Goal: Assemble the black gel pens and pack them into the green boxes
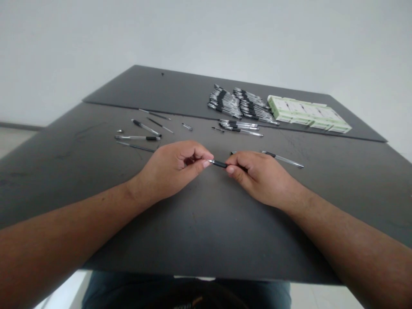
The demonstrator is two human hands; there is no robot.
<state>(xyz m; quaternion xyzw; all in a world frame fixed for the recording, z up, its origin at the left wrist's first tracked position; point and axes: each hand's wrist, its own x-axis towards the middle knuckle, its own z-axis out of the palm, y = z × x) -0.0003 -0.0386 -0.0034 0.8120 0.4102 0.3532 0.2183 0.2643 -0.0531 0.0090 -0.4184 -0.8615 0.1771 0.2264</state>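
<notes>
Between my two hands a pen [220, 164] with a black grip is held just above the table. My left hand [178, 167] pinches its metallic tip end between thumb and forefinger. On the other side, the thumb and fingers of my right hand [262, 176] close round the far end of the black grip, hiding the rest of the barrel. Just behind my right hand lies a clear pen [287, 161]. Left of my left hand are a clear-barrelled pen [137, 137], another pen [144, 127] and a thin refill [135, 146], partly covered by the hand.
Bundles of pens [225, 102] lie at the back, beside green and white boxes [309, 112]. Nearer is a small group of pens [240, 126]. Loose refills [160, 125], a pen cap [187, 126] and a small metallic piece [120, 131] are scattered on the dark table [206, 231].
</notes>
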